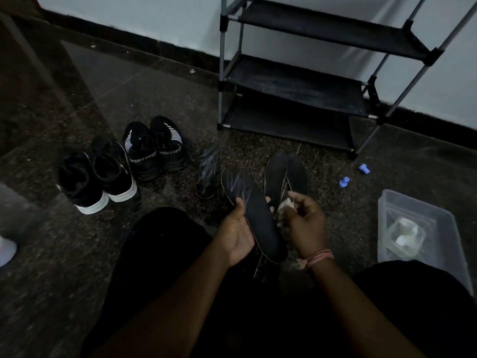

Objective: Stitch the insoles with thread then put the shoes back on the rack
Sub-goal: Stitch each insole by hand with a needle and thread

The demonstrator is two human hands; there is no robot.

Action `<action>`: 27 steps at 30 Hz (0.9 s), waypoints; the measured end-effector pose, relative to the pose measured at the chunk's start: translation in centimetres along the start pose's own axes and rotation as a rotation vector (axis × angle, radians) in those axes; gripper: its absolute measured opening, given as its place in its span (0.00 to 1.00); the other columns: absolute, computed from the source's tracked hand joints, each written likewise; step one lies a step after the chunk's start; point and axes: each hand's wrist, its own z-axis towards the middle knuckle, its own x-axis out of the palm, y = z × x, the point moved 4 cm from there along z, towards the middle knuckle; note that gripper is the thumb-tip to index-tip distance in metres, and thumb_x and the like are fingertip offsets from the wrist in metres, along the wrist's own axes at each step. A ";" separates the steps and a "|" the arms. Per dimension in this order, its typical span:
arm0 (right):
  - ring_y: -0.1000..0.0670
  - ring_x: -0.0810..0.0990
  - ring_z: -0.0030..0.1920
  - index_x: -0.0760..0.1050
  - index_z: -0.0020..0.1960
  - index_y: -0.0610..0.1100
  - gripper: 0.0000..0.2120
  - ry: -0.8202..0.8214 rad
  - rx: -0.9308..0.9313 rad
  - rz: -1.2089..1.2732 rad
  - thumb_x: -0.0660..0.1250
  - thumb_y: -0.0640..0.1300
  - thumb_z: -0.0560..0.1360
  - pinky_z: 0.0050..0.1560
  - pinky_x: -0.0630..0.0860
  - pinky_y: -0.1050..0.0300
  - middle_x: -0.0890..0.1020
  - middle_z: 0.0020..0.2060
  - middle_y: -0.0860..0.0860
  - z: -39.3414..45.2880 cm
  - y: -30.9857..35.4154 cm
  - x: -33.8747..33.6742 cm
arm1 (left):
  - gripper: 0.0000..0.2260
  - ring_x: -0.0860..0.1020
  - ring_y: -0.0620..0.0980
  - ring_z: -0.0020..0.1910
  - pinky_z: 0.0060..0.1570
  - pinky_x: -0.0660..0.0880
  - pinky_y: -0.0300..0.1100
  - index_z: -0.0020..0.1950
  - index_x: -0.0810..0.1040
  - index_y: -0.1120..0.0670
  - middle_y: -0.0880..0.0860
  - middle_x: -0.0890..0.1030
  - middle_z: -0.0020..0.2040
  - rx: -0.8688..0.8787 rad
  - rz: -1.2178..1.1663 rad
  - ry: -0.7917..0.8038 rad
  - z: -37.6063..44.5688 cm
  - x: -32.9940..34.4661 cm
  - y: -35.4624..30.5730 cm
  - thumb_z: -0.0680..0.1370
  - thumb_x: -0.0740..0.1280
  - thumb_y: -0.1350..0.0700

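The fingers of the left hand [238,229] curl around the left edge of a dark insole [254,215], thumb on its upper face, holding it tilted over the lap with the toe end pointing far and left. The right hand [303,223] sits just right of that insole, its fingers bent inward and pinched on a small pale wad [285,204] that looks like thread or cloth; the dim light does not let me tell which. A pinkish band [318,257] wraps the right wrist. Just beyond the hands, two more dark insoles [285,174] lie side by side on the floor [180,99], partly overlapping, and a fourth insole [208,169] with faint streaks lies to their left. Farther left stand a pair of black sneakers with white stripes and lettering [156,148], and beside those, nearer the left edge, a pair of black shoes with white soles [98,177]. At the far right stands a shoe rack [296,83] with grey poles and black fabric shelves, set against a pale wall [129,19]. Two small blue pieces [344,182] lie on the floor near the rack's right foot, well apart from the insoles. At the right edge sits a clear plastic box [449,223] holding a smaller clear container with something white in it. The person's dark-clothed legs [160,249] fill the near part of the view.
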 end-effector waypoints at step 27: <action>0.56 0.81 0.44 0.85 0.47 0.46 0.07 0.376 -0.582 -0.644 0.74 0.37 0.71 0.50 0.77 0.60 0.85 0.43 0.52 -3.3 0.7 3.7 | 0.35 0.78 0.57 0.67 0.61 0.77 0.47 0.71 0.76 0.60 0.63 0.78 0.67 0.056 0.104 -0.006 -1.8 1.5 -0.9 0.83 0.48 0.34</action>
